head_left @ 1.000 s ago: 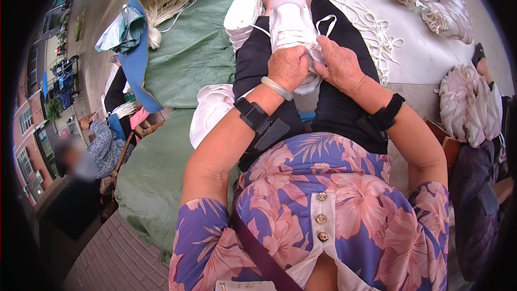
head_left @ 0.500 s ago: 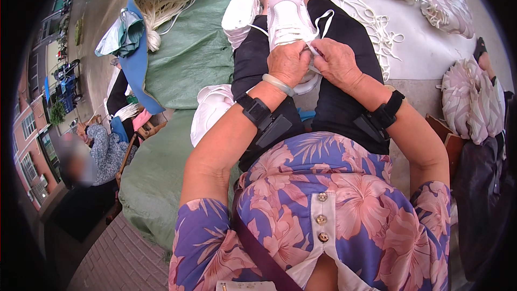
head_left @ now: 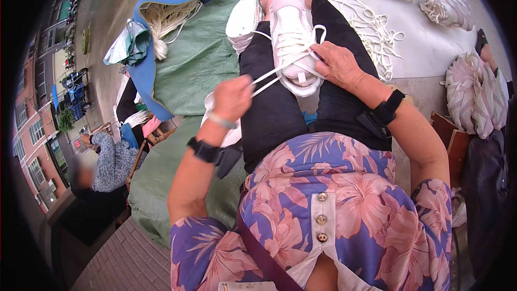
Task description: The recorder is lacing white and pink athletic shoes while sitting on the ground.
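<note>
While the white sneaker (head_left: 293, 43) rests on the person's lap, laced partway, the left hand (head_left: 232, 97) pinches both lace ends (head_left: 269, 78) taut and the right hand (head_left: 338, 63) steadies its side, tying remaining.

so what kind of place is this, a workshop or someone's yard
Probably an outdoor street-side work spot for piecework, not an indoor workshop. A green tarp is spread on the ground, loose white laces and bundled shoes lie around, and buildings line the street.

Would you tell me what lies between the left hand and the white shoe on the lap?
In the head view, taut white lace runs from the left hand to the white shoe, across the black trouser leg.
</note>
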Action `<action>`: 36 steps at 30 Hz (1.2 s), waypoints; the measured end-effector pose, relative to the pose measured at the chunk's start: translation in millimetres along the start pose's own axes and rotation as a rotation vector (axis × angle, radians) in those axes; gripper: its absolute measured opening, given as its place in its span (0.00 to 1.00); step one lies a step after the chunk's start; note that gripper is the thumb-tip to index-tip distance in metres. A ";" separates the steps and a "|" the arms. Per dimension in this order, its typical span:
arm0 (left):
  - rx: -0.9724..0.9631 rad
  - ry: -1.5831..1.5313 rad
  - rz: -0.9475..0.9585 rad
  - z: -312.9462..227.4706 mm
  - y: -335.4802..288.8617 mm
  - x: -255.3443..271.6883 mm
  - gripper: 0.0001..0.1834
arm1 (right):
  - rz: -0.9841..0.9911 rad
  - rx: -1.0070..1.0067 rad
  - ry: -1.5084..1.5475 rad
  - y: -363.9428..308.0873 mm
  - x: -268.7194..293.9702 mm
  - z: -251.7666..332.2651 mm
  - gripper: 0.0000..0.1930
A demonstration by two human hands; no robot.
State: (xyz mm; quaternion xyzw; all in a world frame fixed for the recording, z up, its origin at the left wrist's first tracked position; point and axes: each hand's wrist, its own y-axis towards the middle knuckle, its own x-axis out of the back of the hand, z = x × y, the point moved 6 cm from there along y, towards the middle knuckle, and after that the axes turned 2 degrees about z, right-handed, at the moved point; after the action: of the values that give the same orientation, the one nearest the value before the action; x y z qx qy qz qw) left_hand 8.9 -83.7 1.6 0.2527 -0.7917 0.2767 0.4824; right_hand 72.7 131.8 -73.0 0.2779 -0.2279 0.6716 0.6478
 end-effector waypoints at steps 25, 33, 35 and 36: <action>-0.336 0.211 -0.131 -36.4 24.8 -27.1 0.03 | 0.166 -0.488 0.340 6.6 4.0 -18.3 0.37; -0.402 0.158 -0.007 -43.0 -23.6 6.7 0.05 | 0.090 -0.478 0.620 -7.0 4.6 -21.3 0.27; -0.396 0.154 -0.038 -40.2 -34.3 14.9 0.04 | 0.074 -0.486 0.735 -12.1 5.9 -19.7 0.25; -0.390 0.150 -0.069 -39.2 -39.2 20.1 0.04 | 0.096 -0.471 0.730 -14.5 5.5 -17.2 0.23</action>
State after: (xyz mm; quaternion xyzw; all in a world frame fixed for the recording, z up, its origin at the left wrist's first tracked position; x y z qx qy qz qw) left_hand 51.3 -87.9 42.4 0.1600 -0.7832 0.1196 0.5889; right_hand 85.7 148.2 -82.8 -0.1441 -0.1436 0.6848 0.6998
